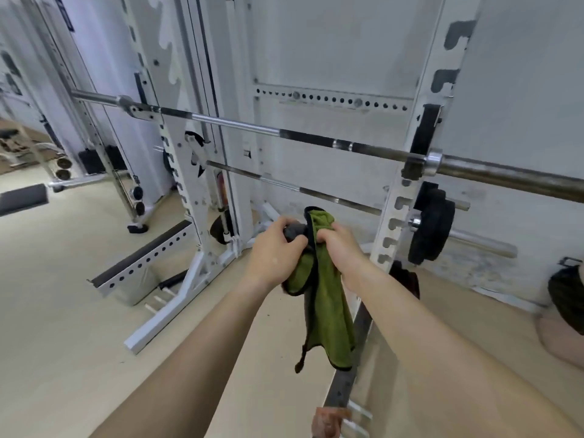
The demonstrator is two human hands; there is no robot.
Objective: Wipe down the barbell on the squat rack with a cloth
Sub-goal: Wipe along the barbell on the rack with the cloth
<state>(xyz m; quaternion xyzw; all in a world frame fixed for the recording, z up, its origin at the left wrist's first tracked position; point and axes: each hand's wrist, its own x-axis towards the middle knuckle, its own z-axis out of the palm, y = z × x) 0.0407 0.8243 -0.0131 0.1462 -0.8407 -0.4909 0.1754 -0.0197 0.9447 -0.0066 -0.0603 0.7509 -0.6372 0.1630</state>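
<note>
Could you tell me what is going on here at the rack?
A person faces the squat rack and holds a green cloth in both hands, below the barbell. The right hand grips the cloth's upper end, and the left hand grips a dark bunched part beside it; the rest hangs loose. The barbell rests across the rack and the cloth is not touching it, so no wiping is under way at this moment.

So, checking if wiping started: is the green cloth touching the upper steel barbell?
Apart. Head view: left hand and right hand hold the green cloth below the upper steel barbell, gap visible.
</note>
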